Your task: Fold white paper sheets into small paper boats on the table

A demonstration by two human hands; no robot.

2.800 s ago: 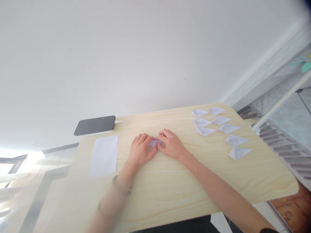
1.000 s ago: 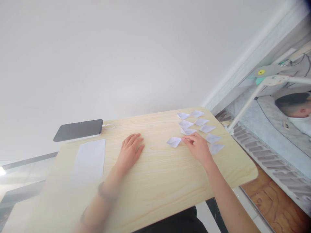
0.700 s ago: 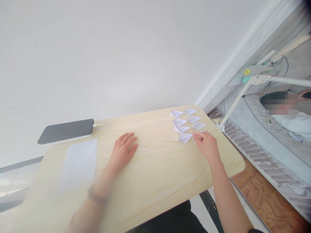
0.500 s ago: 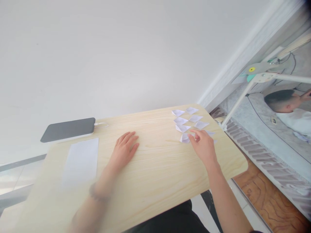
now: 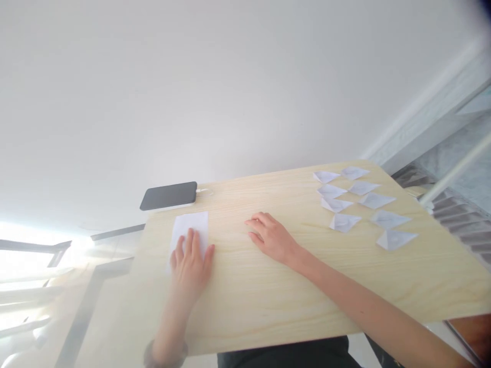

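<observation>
My left hand (image 5: 192, 266) lies flat with its fingers spread on a white sheet of paper (image 5: 197, 221), covering the lower part of it. Over the middle of the table, to the right of that sheet, is my right hand (image 5: 272, 238). Its thumb and fingers are apart and a little bent, with nothing between them. Several small folded white paper boats (image 5: 345, 223) stand in two rough columns on the right side of the table, away from both hands.
A dark-screened phone (image 5: 169, 196) with a white cable (image 5: 205, 191) plugged in sits at the back left of the wooden table (image 5: 249, 306). Behind the table rises a white wall (image 5: 230, 102). A pale metal bar (image 5: 456, 168) runs past the right edge.
The view has swung left. My right hand has left the paper boats and come to the middle of the table, empty. My left hand has moved left onto the paper sheet.
</observation>
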